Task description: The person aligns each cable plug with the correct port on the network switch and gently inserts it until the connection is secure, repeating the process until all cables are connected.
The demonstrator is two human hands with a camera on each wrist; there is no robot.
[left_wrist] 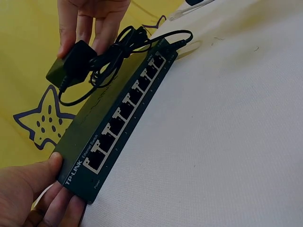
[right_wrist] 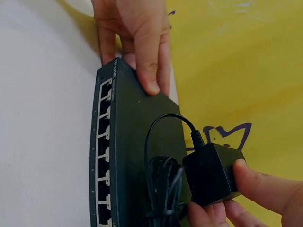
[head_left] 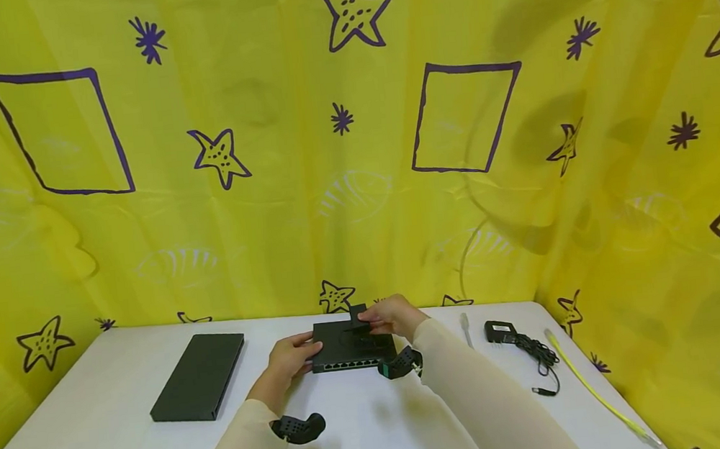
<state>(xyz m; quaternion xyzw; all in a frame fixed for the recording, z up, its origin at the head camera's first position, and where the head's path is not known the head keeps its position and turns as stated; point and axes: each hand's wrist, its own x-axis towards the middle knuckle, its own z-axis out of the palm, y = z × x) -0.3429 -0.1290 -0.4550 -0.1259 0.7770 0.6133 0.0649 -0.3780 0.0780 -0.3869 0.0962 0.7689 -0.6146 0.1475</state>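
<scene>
A black TP-LINK Ethernet switch [head_left: 332, 344] has its row of ports facing the near side of the white table. My left hand [head_left: 290, 358] grips its left end, thumb on the top face and fingers underneath, as the left wrist view shows. Above the switch's right part, my right hand [head_left: 398, 316] pinches a black power adapter [right_wrist: 215, 172] between thumb and fingers. The adapter's bundled black cord [right_wrist: 165, 189] hangs over the top of the switch. One end of that cord, with its plug [left_wrist: 177, 44], reaches past the port edge at the switch's right end.
To the left lies a flat black box [head_left: 199, 377]. On the right are another black adapter [head_left: 500, 332] with a bundled cord [head_left: 537, 350], a yellow network cable [head_left: 593, 386] and a thin pale grey item [head_left: 465, 326]. A yellow curtain [head_left: 280, 210] surrounds the table's back and sides.
</scene>
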